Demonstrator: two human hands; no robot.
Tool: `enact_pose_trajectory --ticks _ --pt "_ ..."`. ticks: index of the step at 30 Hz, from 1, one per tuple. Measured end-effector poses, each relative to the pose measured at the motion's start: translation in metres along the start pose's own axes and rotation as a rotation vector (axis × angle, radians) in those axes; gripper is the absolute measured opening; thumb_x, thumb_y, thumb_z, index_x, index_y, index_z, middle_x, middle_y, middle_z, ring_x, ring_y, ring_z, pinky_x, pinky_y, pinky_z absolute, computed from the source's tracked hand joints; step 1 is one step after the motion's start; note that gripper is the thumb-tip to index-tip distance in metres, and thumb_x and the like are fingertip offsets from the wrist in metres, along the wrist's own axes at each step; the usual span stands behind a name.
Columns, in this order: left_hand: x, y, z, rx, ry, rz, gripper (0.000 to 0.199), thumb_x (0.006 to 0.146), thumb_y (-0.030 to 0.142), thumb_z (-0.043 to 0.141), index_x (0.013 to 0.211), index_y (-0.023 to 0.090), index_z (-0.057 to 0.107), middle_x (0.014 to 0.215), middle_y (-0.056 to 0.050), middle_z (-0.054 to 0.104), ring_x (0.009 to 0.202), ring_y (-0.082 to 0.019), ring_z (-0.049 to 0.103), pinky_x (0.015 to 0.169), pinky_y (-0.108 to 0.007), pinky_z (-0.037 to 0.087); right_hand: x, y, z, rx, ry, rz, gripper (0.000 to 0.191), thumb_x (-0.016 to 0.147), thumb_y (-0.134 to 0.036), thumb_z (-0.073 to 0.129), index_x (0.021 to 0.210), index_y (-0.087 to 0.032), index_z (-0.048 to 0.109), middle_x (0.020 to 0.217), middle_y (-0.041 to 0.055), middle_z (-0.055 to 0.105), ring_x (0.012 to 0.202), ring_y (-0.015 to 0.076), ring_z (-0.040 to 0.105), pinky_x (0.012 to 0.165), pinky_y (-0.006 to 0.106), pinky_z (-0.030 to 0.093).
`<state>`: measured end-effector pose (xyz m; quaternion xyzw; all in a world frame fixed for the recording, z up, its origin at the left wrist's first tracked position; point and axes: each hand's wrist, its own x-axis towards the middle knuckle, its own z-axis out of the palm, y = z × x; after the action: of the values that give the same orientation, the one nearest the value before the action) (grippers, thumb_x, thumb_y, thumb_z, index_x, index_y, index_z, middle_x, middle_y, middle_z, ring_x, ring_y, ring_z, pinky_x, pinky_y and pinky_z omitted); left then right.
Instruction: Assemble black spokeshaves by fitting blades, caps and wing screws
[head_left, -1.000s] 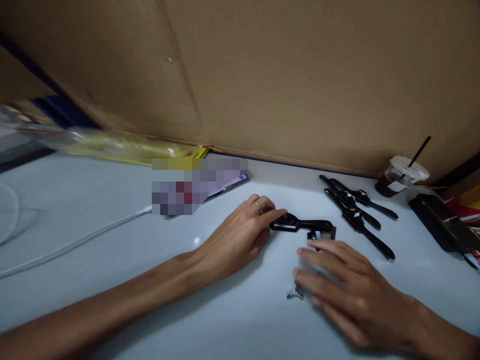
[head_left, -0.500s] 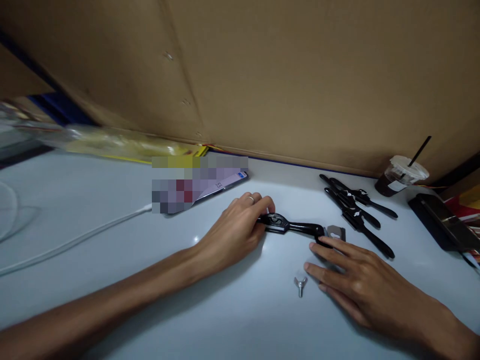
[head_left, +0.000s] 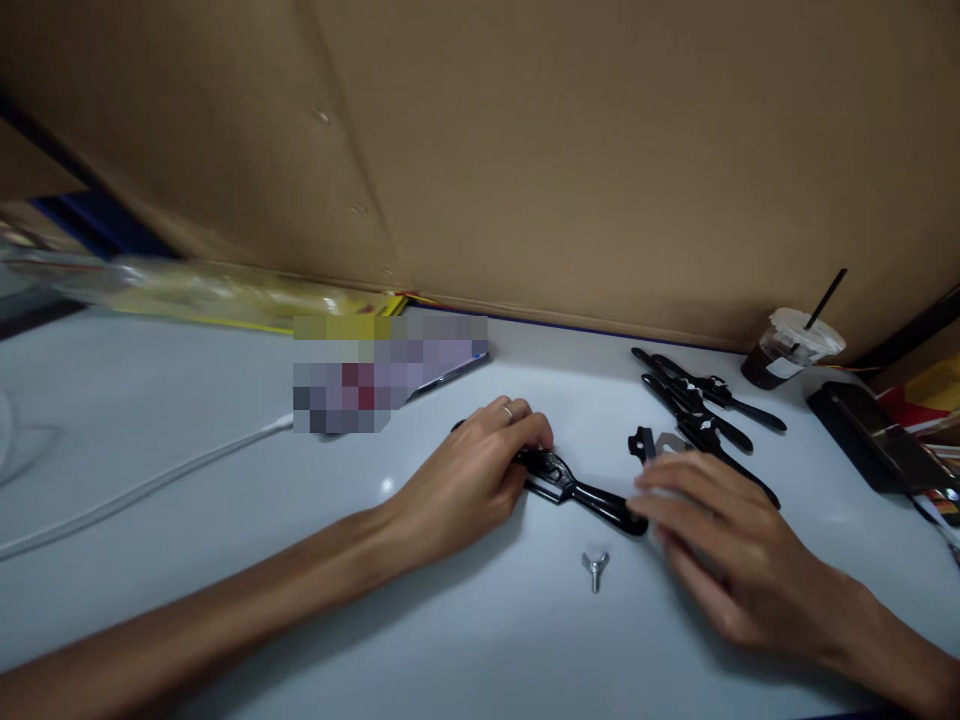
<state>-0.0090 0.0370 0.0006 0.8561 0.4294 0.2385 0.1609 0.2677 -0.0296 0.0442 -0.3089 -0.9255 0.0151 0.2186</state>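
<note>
In the head view, your left hand (head_left: 491, 455) is closed around the black tool (head_left: 551, 468), thumb and fingers wrapped over one side of its glossy body. The tool lies low over the smooth, pale tabletop (head_left: 480, 630), its raised, patterned middle showing and its rounded handle slanting toward your right hand (head_left: 731, 550). That hand is loosely open, fingers bent and parted, tips by the handle's end; you cannot tell from here whether they touch it.

Just beyond those fingers sit a small dark notched piece (head_left: 640, 443) and a flat grey metal plate (head_left: 669, 442), partly covered. A shiny silver wing bolt (head_left: 595, 570) lies nearer you, shank pointing your way. Farther right, slim black tools (head_left: 697, 395) overlap in a pile, near a clear plastic cup (head_left: 787, 352) with a dark straw. Behind stands a matte brown cardboard panel (head_left: 525, 150).
</note>
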Motion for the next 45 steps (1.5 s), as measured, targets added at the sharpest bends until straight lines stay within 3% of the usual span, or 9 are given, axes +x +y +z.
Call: enact_pose_trajectory --ticks 7,11,14,18,23,28,32,40,45 --pt "0.003 -0.001 -0.004 0.024 0.002 -0.034 0.029 0.072 0.0 0.043 0.09 0.02 0.053 0.091 -0.004 0.06 0.086 -0.022 0.054 0.076 -0.035 0.044 -0.003 -0.029 0.009 -0.047 -0.195 -0.197 0.029 0.097 -0.006 0.046 0.114 -0.013 0.068 0.116 0.0091 0.077 0.098 0.0242 0.069 0.084 0.037 0.059" --pt "0.005 -0.005 -0.008 0.052 0.002 -0.049 0.028 0.069 -0.001 0.043 0.086 0.02 0.052 0.087 -0.003 0.06 0.083 -0.022 0.052 0.074 -0.035 0.041 -0.016 -0.015 -0.005 -0.066 -0.403 0.059 0.035 0.074 0.005 0.052 0.096 -0.018 0.065 0.099 0.0072 0.071 0.084 0.0244 0.069 0.073 0.038 0.06" --pt "0.003 -0.003 -0.008 0.048 -0.025 -0.025 0.031 0.068 -0.002 0.043 0.087 0.02 0.053 0.088 -0.003 0.06 0.083 -0.022 0.053 0.072 -0.034 0.041 -0.022 0.003 -0.012 -0.117 -0.456 0.269 0.033 0.08 0.003 0.05 0.096 -0.022 0.064 0.096 0.0056 0.067 0.074 0.0233 0.066 0.067 0.041 0.057" --pt "-0.008 0.008 -0.004 -0.041 -0.074 0.108 0.037 0.072 -0.003 0.042 0.097 0.02 0.056 0.095 -0.004 0.06 0.088 -0.021 0.054 0.072 -0.032 0.044 -0.013 0.023 -0.008 -0.03 -0.296 0.305 0.023 0.099 -0.01 0.046 0.102 -0.02 0.066 0.103 0.0077 0.066 0.083 0.0225 0.067 0.072 0.039 0.056" --pt "-0.017 0.02 -0.001 -0.172 -0.047 0.277 0.047 0.085 -0.001 0.041 0.123 0.022 0.053 0.11 -0.005 0.06 0.096 -0.019 0.056 0.08 -0.031 0.049 -0.001 0.043 -0.006 -0.089 -0.02 0.347 0.022 0.101 -0.015 0.05 0.109 -0.017 0.07 0.104 0.0101 0.07 0.093 0.0252 0.066 0.08 0.041 0.054" --pt "-0.013 0.021 -0.004 -0.097 -0.059 0.337 0.023 0.095 0.008 0.042 0.107 0.021 0.057 0.1 -0.004 0.061 0.087 -0.021 0.053 0.075 -0.035 0.045 -0.003 0.051 -0.007 -0.233 -0.234 0.379 0.027 0.097 -0.017 0.053 0.115 -0.018 0.073 0.105 0.0121 0.069 0.095 0.0292 0.065 0.076 0.043 0.054" --pt "-0.013 0.026 -0.004 -0.129 -0.122 0.349 0.024 0.095 0.007 0.041 0.107 0.019 0.058 0.095 -0.004 0.061 0.083 -0.02 0.054 0.071 -0.033 0.046 -0.001 0.043 -0.007 -0.226 -0.343 0.398 0.025 0.1 -0.022 0.053 0.113 -0.019 0.074 0.099 0.0102 0.07 0.091 0.0284 0.067 0.076 0.043 0.054" --pt "-0.016 0.028 -0.003 -0.135 -0.175 0.394 0.038 0.097 0.008 0.045 0.128 0.022 0.06 0.101 -0.005 0.063 0.086 -0.02 0.06 0.073 -0.031 0.051 -0.007 0.049 -0.007 -0.103 -0.381 0.501 0.025 0.097 -0.025 0.06 0.121 -0.021 0.067 0.11 0.0104 0.071 0.095 0.028 0.069 0.08 0.042 0.053" --pt "-0.015 0.027 -0.004 -0.111 -0.203 0.353 0.026 0.099 0.013 0.046 0.118 0.018 0.063 0.1 -0.007 0.063 0.086 -0.021 0.059 0.072 -0.032 0.052 -0.011 0.05 -0.006 -0.046 -0.358 0.514 0.027 0.096 -0.026 0.06 0.122 -0.022 0.063 0.108 0.0086 0.068 0.097 0.0265 0.067 0.083 0.041 0.051"
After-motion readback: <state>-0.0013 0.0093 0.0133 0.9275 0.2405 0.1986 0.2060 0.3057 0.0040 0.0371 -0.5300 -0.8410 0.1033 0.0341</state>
